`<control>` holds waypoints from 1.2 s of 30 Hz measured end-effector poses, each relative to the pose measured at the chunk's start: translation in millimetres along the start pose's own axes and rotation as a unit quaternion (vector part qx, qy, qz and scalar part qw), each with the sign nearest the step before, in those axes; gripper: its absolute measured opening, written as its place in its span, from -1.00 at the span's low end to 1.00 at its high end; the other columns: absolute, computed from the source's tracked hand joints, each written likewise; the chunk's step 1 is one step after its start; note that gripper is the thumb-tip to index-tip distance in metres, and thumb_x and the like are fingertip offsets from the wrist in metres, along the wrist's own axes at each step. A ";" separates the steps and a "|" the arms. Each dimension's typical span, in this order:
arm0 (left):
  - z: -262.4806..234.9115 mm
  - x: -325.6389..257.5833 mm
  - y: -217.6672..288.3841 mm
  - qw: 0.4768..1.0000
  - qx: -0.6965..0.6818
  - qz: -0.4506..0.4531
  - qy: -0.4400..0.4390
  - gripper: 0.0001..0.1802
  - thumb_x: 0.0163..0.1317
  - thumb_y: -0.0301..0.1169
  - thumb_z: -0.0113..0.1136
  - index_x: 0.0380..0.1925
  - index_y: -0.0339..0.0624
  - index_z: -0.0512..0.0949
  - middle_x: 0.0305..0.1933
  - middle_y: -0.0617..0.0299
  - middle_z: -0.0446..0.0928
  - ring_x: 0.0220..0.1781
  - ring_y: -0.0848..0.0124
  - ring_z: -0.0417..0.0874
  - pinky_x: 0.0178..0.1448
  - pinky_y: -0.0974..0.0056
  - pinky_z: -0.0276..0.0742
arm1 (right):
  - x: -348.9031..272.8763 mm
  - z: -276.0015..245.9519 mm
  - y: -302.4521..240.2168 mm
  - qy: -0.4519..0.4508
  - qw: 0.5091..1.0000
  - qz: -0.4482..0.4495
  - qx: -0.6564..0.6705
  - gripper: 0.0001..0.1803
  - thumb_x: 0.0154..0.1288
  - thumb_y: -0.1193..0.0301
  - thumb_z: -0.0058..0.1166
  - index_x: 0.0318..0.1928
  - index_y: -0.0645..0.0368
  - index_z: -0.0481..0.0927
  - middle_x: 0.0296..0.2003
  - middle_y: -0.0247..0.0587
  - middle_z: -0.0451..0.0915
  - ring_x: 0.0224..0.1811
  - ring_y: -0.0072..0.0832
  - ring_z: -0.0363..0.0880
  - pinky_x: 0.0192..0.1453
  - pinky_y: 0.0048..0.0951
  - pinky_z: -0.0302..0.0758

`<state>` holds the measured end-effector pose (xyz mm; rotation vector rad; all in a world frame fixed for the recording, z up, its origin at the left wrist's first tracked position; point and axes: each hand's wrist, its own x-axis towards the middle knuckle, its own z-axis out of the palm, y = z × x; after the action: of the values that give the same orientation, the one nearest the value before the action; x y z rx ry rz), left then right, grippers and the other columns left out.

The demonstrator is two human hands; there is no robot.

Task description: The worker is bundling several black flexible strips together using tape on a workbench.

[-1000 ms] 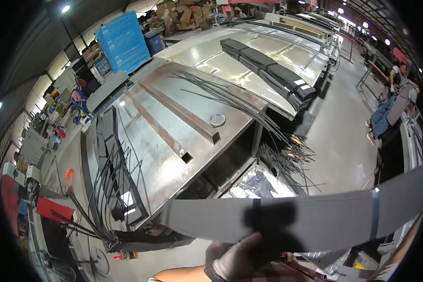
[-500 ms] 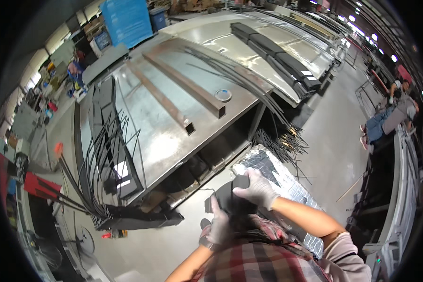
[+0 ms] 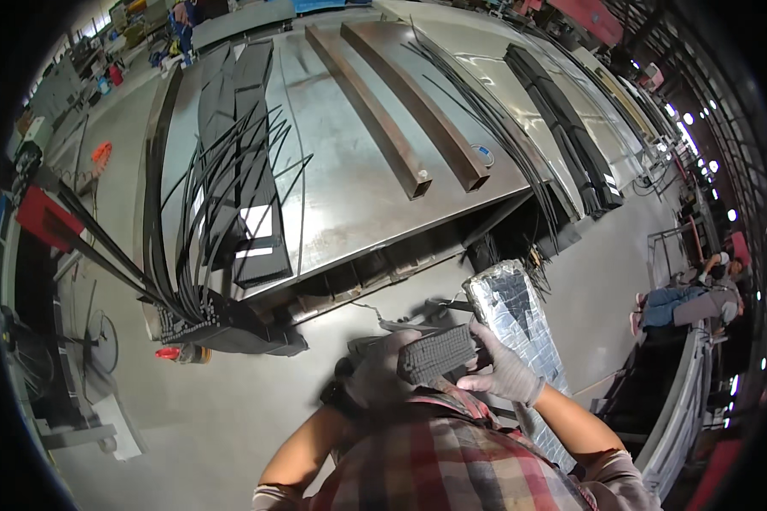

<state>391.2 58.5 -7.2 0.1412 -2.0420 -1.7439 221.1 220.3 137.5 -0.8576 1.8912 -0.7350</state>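
Observation:
Close to my body I hold a bundle of dark strips (image 3: pixel 437 354), its stacked ends turned up toward me as a ribbed grey block. My gloved left hand (image 3: pixel 378 375) lies against the bundle's left side, partly in shade and smeared. My gloved right hand (image 3: pixel 510 371) grips the right side, fingers along the far corner and thumb at the near side. The lower part of the bundle is hidden. Just right of my right hand stands a long foil-wrapped block (image 3: pixel 515 308).
Ahead is a metal-topped table (image 3: pixel 349 200) bearing two rusty square tubes (image 3: pixel 383 119), bundled black strips (image 3: pixel 260 204) and thin loose rods. Left of me, more long black strips (image 3: pixel 187 328) hang off a support. A person (image 3: pixel 686 298) sits at the far right.
My view has swung, so the table sits further right and higher. The dark bundle has tipped so its stacked ends face me, and my hands have shifted along its sides.

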 end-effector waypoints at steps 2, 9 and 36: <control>-15.6 1.1 14.0 0.995 0.040 -0.081 -0.053 -0.09 -0.15 -0.30 0.60 0.19 -0.28 0.29 0.15 -0.10 0.44 0.22 0.12 0.51 0.30 0.13 0.43 | 4.6 11.5 12.3 0.037 0.993 -0.047 -0.097 0.06 0.05 0.28 0.46 0.42 0.34 0.05 0.18 0.07 0.40 0.18 -0.27 0.46 0.29 -0.32 0.40; -64.0 6.1 15.5 0.960 -0.069 -0.116 -0.247 0.12 -0.22 -0.27 0.55 0.40 -0.23 0.18 0.37 -0.11 0.31 0.44 0.12 0.30 0.50 0.18 0.19 | 2.3 35.1 -4.0 0.079 0.987 -0.041 -0.135 0.00 0.07 0.33 0.42 0.40 0.37 0.07 0.19 0.21 0.40 0.30 -0.08 0.40 0.37 -0.25 0.33; -21.2 -66.3 57.4 0.912 -0.268 -0.295 0.096 -0.11 0.28 -0.34 0.27 0.36 -0.55 -0.09 0.24 -0.13 0.30 0.23 0.25 0.43 0.26 0.20 0.42 | 53.0 72.1 -53.4 0.004 0.937 -0.086 -0.338 -0.24 0.31 -0.24 -0.12 0.19 0.18 0.44 -0.10 0.09 0.58 0.02 0.00 0.54 0.13 -0.05 0.40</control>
<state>470.7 74.3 32.2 0.7843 -1.3846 -2.4678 281.5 136.6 123.0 -1.4564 2.1201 -0.1613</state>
